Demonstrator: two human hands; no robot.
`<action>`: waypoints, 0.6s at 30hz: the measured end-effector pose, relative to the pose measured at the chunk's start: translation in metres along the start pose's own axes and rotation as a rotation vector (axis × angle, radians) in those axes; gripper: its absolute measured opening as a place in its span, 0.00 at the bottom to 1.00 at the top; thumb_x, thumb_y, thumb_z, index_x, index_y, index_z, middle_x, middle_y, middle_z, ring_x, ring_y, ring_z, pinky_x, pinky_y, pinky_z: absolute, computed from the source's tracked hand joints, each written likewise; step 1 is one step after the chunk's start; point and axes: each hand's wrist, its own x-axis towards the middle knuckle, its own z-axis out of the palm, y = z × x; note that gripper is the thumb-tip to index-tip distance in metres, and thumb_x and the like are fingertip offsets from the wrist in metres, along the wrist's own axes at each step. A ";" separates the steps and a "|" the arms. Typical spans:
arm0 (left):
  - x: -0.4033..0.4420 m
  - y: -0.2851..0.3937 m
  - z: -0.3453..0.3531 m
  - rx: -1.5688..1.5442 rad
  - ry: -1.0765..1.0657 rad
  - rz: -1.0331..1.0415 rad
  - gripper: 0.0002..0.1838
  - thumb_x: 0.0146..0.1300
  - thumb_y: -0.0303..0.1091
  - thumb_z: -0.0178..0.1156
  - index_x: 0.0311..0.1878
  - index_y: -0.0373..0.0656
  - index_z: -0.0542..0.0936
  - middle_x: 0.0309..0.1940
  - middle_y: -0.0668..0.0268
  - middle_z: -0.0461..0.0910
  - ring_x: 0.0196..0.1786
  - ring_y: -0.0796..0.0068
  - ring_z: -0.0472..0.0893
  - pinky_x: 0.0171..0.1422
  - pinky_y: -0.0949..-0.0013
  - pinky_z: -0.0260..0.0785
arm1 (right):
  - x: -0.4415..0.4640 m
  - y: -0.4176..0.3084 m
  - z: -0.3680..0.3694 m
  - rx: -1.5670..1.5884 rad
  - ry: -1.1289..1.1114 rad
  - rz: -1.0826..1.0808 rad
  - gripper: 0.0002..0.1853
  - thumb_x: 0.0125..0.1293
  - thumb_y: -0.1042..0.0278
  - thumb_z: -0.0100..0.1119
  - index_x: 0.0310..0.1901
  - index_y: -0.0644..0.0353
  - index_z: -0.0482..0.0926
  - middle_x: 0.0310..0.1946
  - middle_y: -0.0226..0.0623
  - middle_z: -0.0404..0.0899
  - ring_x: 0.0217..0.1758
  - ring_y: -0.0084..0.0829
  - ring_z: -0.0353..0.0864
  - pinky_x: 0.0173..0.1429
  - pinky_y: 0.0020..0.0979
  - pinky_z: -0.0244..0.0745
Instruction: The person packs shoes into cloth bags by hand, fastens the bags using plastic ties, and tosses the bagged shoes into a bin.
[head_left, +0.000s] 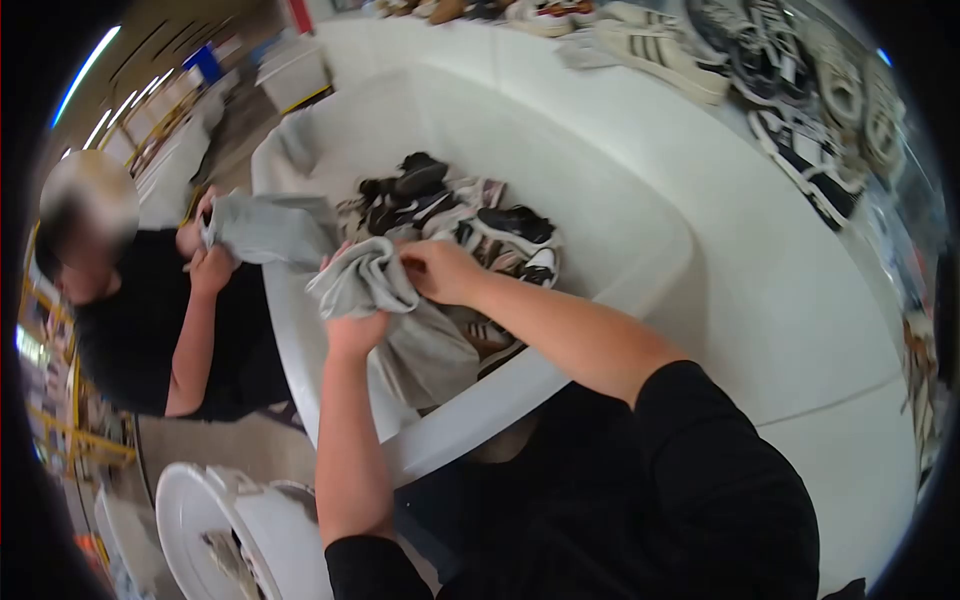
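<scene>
A long piece of grey cloth (430,352), perhaps a garment or sack, is bunched in my hands over a white tub. My left hand (358,328) is closed around its gathered folds, which hide most of the fingers. My right hand (440,270) pinches the bunch from the other side, fingers curled. One end of the fabric hangs down inside the tub's near wall. Grey fabric also stretches left to a co-worker's hands (205,262); whether it is the same piece I cannot tell. Beneath lies a heap of used shoes (510,228).
The white tub's rim (480,425) curves in front of me. Pairs of sneakers (665,55) line a white ledge at the back and right. A co-worker in black (170,320) stands at the left. A white bucket (185,500) is at lower left.
</scene>
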 end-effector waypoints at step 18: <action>-0.007 -0.015 0.010 -1.537 0.182 -1.578 0.21 0.79 0.50 0.51 0.58 0.41 0.76 0.55 0.57 0.81 0.57 0.57 0.81 0.66 0.50 0.71 | -0.032 -0.037 0.026 -0.247 -0.284 -0.491 0.11 0.59 0.67 0.68 0.44 0.50 0.83 0.41 0.27 0.79 0.50 0.32 0.81 0.45 0.37 0.82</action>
